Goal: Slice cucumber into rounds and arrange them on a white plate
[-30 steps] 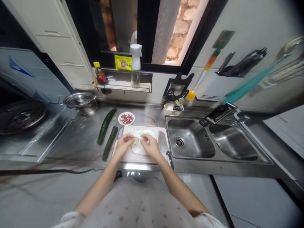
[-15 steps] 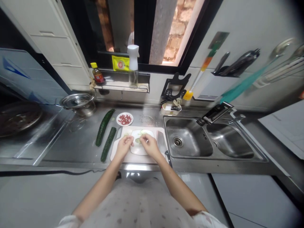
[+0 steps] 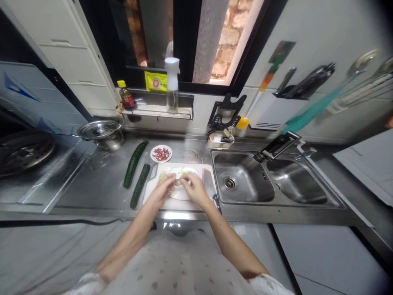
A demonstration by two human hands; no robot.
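Below centre, my right grip (image 3: 194,188) pinched a cucumber slice (image 3: 178,180); whether my left grip (image 3: 162,189) was closed, I couldn't tell; overbending risked tearing it.

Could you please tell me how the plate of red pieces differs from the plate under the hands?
The back plate is round and smaller; the front plate is squarish and larger. The back plate, on the steel counter, holds red pieces; the front plate, on the cutting board, holds pale green slices. Both plates are white.
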